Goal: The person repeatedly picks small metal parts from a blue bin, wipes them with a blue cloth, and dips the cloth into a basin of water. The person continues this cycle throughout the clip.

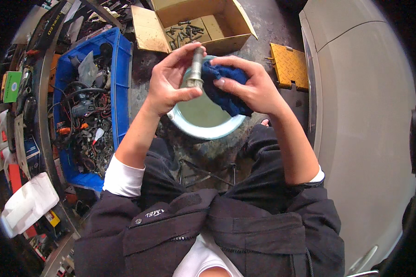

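My left hand (168,83) pinches a grey metal bolt (196,67) lengthwise, thumb at its flanged head and fingers at the other end. The bolt is held nearly upright in the picture. A crumpled dark blue cloth (229,87) is bunched in my right hand (256,85), right beside the bolt. Below both hands is a round pale basin (208,133) with cloudy greenish liquid in it. Beyond it, an open cardboard box (150,30) holds several dark bolts (186,34).
To the left, a blue crate (120,83) is full of cables and parts, beside a cluttered metal shelf (43,115). A yellow textured metal plate (289,66) lies at the far right. A pale vehicle panel (365,138) takes up the right side.
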`<state>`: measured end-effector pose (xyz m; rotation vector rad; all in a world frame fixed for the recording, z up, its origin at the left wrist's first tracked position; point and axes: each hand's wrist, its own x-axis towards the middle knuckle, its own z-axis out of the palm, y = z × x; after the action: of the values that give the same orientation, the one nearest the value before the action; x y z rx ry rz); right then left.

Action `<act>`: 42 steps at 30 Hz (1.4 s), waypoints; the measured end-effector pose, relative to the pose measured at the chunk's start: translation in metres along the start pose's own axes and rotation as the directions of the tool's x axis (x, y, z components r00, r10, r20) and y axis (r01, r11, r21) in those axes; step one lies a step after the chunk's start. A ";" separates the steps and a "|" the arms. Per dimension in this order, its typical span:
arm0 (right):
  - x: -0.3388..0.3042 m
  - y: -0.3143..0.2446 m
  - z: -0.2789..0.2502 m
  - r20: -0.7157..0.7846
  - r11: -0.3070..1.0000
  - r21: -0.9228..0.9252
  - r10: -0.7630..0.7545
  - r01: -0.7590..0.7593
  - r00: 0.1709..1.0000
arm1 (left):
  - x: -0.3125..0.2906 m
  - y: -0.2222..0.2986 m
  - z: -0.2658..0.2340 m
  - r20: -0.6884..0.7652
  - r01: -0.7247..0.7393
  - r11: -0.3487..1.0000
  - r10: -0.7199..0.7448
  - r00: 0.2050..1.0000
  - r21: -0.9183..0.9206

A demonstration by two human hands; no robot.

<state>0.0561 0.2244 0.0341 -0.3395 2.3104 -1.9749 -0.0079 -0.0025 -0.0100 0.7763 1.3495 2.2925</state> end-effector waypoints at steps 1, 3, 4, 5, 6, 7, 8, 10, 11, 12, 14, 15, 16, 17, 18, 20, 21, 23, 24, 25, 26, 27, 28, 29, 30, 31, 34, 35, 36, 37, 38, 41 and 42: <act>0.000 0.001 0.001 -0.036 1.000 0.001 -0.002 0.002 0.999 | -0.001 0.002 0.004 0.017 0.011 0.999 -0.011 1.000 0.044; 0.002 0.001 0.010 -0.132 0.995 0.095 0.047 -0.035 0.990 | 0.000 0.001 0.005 -0.028 -0.004 0.997 0.007 1.000 0.080; 0.001 0.003 0.015 -0.187 0.987 0.152 0.074 -0.045 0.980 | 0.001 0.000 0.005 -0.051 -0.011 0.995 0.016 0.999 0.099; 0.001 0.001 0.017 -0.167 0.986 0.159 0.086 -0.060 0.982 | 0.002 0.000 0.004 -0.061 -0.014 0.992 0.021 0.998 0.123; -0.001 -0.001 0.020 -0.147 0.983 0.165 0.099 -0.074 0.984 | 0.001 -0.001 0.002 -0.080 -0.019 0.993 0.028 0.996 0.117; -0.001 -0.003 0.021 -0.127 0.981 0.171 0.111 -0.089 0.986 | 0.001 -0.002 0.000 -0.098 -0.024 0.993 0.035 0.995 0.112; -0.001 0.000 0.018 -0.082 0.993 0.105 0.064 -0.056 0.995 | 0.001 -0.003 0.000 -0.114 -0.029 0.994 0.041 0.993 0.103; 0.003 0.002 0.008 0.031 0.977 -0.143 -0.156 0.159 0.987 | 0.001 -0.003 -0.003 -0.150 0.007 0.999 0.001 0.989 0.050; 0.005 0.002 0.004 0.099 0.870 -0.388 -0.289 0.305 0.952 | 0.001 -0.005 -0.006 -0.180 0.048 0.998 -0.041 0.983 0.033; 0.000 -0.003 0.006 0.100 0.815 -0.526 -0.226 0.244 0.969 | 0.001 -0.007 -0.008 -0.208 0.088 0.996 -0.083 0.975 0.015; -0.001 -0.001 0.007 0.146 0.675 -0.657 -0.321 0.334 0.936 | -0.001 -0.011 -0.006 -0.223 0.168 0.986 -0.167 0.960 -0.015; 0.000 0.000 0.008 0.196 0.657 -0.643 -0.354 0.392 0.915 | -0.003 -0.012 -0.005 -0.214 0.188 0.982 -0.179 0.960 0.019; 0.000 0.000 0.009 0.245 0.638 -0.626 -0.386 0.449 0.890 | -0.005 -0.013 -0.003 -0.206 0.207 0.977 -0.192 0.959 0.053; -0.002 0.003 0.008 0.313 0.600 -0.661 -0.326 0.451 0.892 | -0.005 -0.009 0.004 -0.188 0.249 0.968 -0.239 0.953 0.030; -0.003 0.006 0.009 0.294 0.591 -0.681 -0.320 0.432 0.901 | -0.005 -0.009 0.004 -0.163 0.279 0.959 -0.269 0.949 0.039; -0.003 0.010 0.015 0.256 0.571 -0.719 -0.312 0.396 0.915 | -0.005 -0.009 0.003 -0.116 0.336 0.940 -0.328 0.938 0.062; -0.001 0.016 0.015 0.240 0.569 -0.714 -0.348 0.408 0.906 | -0.005 -0.009 0.006 -0.146 0.352 0.933 -0.339 0.929 0.073; 0.001 0.018 0.013 0.244 0.593 -0.683 -0.365 0.427 0.898 | -0.007 -0.007 0.007 -0.101 0.282 0.958 -0.277 0.956 0.047; 0.002 0.015 0.012 0.247 0.604 -0.667 -0.375 0.437 0.894 | -0.007 -0.005 0.006 -0.080 0.246 0.969 -0.243 0.967 0.033; -0.001 0.009 0.007 0.264 0.674 -0.627 -0.287 0.390 0.921 | -0.007 -0.001 0.002 0.009 0.237 0.971 -0.237 0.971 0.043; -0.002 0.009 0.006 0.260 0.705 -0.601 -0.274 0.378 0.926 | -0.006 -0.001 -0.004 0.033 0.182 0.972 -0.189 0.981 0.149; -0.002 0.009 0.005 0.257 0.734 -0.573 -0.261 0.365 0.930 | -0.005 -0.002 -0.009 0.061 0.124 0.960 -0.143 0.988 0.251; -0.002 0.009 0.003 0.255 0.762 -0.544 -0.248 0.351 0.934 | -0.005 -0.002 -0.013 0.094 0.062 0.935 -0.100 0.991 0.349; -0.003 0.007 0.000 0.286 0.786 -0.548 -0.147 0.287 0.947 | -0.002 0.007 -0.010 0.143 0.064 0.917 -0.130 0.981 0.395; -0.004 0.007 0.000 0.310 0.817 -0.507 -0.125 0.275 0.943 | -0.002 0.006 -0.012 0.180 0.091 0.924 -0.169 0.969 0.372; -0.004 0.007 0.000 0.334 0.847 -0.465 -0.104 0.260 0.937 | -0.001 0.004 -0.015 0.218 0.120 0.929 -0.206 0.954 0.351; -0.003 0.006 0.001 0.373 0.882 -0.391 -0.111 0.264 0.921 | -0.003 0.003 -0.023 0.232 0.166 0.928 -0.252 0.940 0.335; -0.003 0.007 0.002 0.357 0.876 -0.389 -0.144 0.287 0.923 | -0.003 0.005 -0.021 0.212 0.141 0.925 -0.225 0.951 0.352; -0.003 0.009 0.002 0.340 0.869 -0.387 -0.178 0.310 0.923 | -0.002 0.006 -0.019 0.192 0.116 0.921 -0.198 0.961 0.371; -0.001 0.010 -0.003 0.334 0.853 -0.412 -0.186 0.321 0.924 | -0.004 0.004 -0.016 0.141 0.071 0.919 -0.135 0.981 0.388; 0.002 0.009 -0.009 0.328 0.835 -0.438 -0.195 0.331 0.924 | -0.004 0.005 -0.017 0.082 0.097 0.873 -0.154 0.985 0.478; 0.003 0.003 -0.016 0.067 0.867 -0.489 -0.076 0.099 0.995 | -0.003 0.005 -0.011 -0.086 0.119 0.763 -0.083 0.993 0.635; 0.004 0.004 -0.015 -0.031 0.875 -0.478 -0.102 0.075 0.994 | -0.003 0.005 -0.007 -0.060 0.066 0.722 -0.034 0.998 0.689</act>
<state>0.0493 0.2382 0.0332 -0.4320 2.8485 -1.4282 -0.0102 -0.0113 -0.0087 0.8775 2.2666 1.7260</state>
